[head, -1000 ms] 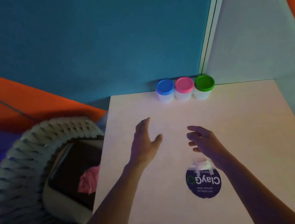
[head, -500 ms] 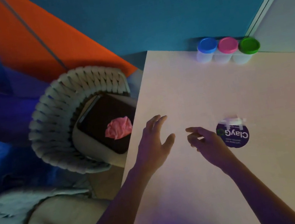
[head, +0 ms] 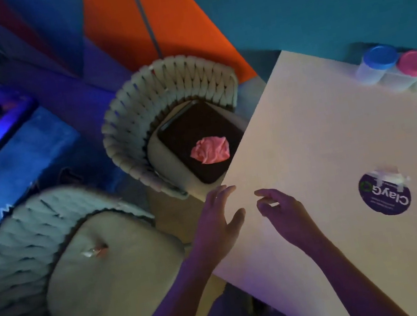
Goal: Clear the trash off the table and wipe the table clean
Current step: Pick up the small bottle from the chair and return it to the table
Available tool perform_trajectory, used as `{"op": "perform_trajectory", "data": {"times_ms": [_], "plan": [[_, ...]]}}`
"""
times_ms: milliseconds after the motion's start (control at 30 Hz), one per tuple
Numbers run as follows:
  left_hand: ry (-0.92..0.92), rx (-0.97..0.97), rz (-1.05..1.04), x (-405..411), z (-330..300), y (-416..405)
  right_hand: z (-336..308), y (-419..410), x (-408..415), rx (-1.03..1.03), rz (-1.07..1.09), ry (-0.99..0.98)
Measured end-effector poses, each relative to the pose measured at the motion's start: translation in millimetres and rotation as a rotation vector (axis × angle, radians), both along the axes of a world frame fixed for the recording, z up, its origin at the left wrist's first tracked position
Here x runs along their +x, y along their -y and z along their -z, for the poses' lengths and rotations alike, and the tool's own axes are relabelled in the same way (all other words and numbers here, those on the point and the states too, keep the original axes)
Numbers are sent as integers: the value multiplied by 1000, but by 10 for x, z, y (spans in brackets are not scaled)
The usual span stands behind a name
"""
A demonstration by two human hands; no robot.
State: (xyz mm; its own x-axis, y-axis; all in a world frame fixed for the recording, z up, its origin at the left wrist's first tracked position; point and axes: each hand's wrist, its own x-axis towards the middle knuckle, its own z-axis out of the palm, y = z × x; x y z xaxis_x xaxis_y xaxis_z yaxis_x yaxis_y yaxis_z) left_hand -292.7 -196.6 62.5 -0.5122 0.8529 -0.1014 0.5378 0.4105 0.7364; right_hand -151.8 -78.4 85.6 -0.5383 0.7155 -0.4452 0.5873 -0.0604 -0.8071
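Hovering over the near left edge of the pale table (head: 323,144), I am holding my left hand (head: 220,225) flat with fingers straight and grasping nothing, while my right hand (head: 285,216) is hanging just beside it, fingers loosely curled and empty. Right of my right hand, the purple ClayGo lid (head: 386,197) is lying on the tabletop with crumpled white tape (head: 387,177) on its far edge. Beyond my left hand, a crumpled pink cloth (head: 210,149) is sitting on a dark tray (head: 197,129) on a woven chair (head: 140,119).

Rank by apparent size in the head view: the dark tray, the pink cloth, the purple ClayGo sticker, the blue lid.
1. dark tray
2. purple ClayGo sticker
3. pink cloth and blue lid: look alike, left unranked; depths differ.
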Motion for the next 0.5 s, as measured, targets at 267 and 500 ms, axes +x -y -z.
{"op": "perform_trajectory", "data": {"times_ms": [267, 500], "plan": [[10, -119, -255, -65, 55, 953, 143, 591, -528, -9, -299, -25], [58, -227, -495, -358, 120, 1754, 261, 1167, -1130, 16, -568, -12]]}}
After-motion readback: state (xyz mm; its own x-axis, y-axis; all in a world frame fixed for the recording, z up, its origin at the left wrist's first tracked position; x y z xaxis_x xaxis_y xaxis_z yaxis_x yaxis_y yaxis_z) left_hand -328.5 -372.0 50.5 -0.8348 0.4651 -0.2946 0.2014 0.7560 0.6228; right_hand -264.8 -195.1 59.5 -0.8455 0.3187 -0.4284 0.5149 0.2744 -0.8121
